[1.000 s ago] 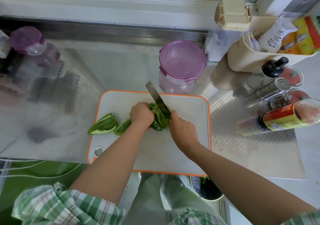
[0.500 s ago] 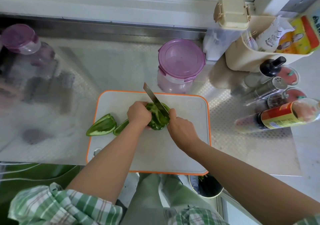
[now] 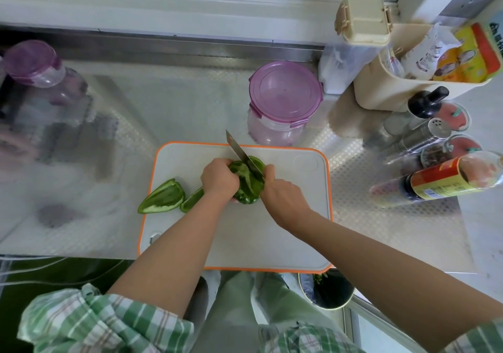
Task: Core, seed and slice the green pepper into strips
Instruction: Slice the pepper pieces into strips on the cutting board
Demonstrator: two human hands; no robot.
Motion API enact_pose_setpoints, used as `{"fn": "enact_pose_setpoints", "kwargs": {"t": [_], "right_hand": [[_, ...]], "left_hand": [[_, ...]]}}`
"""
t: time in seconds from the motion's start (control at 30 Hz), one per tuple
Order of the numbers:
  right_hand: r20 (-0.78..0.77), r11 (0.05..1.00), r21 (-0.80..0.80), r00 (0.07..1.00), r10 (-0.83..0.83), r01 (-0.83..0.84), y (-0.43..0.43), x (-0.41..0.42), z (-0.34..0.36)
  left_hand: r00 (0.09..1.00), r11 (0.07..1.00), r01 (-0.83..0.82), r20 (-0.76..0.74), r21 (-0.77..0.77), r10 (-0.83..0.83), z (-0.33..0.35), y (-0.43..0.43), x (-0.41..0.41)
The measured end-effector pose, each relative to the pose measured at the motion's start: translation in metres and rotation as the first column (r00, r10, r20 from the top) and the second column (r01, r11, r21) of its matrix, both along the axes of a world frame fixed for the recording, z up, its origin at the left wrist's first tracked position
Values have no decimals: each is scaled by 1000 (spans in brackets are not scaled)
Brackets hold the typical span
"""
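ok so left hand (image 3: 219, 180) curled round the glossy green pepper chunk (image 3: 246, 186), right hand (image 3: 283, 197) fisted on the steel knife (image 3: 241, 152), blade roughly along the pepper's long axis, right side

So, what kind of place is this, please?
Most likely a home kitchen: a green pepper lies under a knife on an orange-rimmed cutting board, and a sauce bottle and metal shaker are to the right.

The right hand (image 3: 283, 197) has eased a little toward the far edge of the cutting board (image 3: 285, 216), taking the knife (image 3: 239, 151) with it, so less blade shows over the green pepper (image 3: 246, 186); the left hand (image 3: 219, 180) gripping it has shifted slightly left
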State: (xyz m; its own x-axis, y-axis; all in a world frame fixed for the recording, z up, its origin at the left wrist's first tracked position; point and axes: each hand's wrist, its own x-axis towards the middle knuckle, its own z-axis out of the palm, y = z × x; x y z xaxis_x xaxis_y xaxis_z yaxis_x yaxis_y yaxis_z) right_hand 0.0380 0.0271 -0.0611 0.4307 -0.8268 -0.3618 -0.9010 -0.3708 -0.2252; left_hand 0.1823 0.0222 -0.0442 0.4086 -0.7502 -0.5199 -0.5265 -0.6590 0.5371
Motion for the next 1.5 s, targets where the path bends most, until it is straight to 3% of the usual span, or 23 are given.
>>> {"fn": "enact_pose_setpoints", "kwargs": {"t": [0.23, 0.4, 0.57, 0.73, 1.17, 1.5], "right_hand": [[96, 991, 58, 988, -124, 119, 3, -13, -2], [266, 964, 150, 930, -253, 219, -5, -13, 9], [393, 968, 105, 885, -250, 227, 3, -27, 19], [530, 971, 68, 817, -228, 227, 26, -35, 35], [357, 979, 69, 912, -204, 193, 52, -42, 16], [350, 974, 43, 910, -223, 222, 52, -34, 16]], "left_hand": [[998, 1000, 3, 68, -16, -2, -11, 10, 3], [999, 1000, 19, 26, -23, -18, -9, 21, -3], [994, 997, 72, 81, -14, -71, -6, 30, -1], [996, 996, -65, 52, -58, 68, -8, 38, -7], [988, 985, -152, -6, -86, 152, -20, 43, -26], [989, 996, -81, 127, 40, 75, -24, 34, -22]]}}
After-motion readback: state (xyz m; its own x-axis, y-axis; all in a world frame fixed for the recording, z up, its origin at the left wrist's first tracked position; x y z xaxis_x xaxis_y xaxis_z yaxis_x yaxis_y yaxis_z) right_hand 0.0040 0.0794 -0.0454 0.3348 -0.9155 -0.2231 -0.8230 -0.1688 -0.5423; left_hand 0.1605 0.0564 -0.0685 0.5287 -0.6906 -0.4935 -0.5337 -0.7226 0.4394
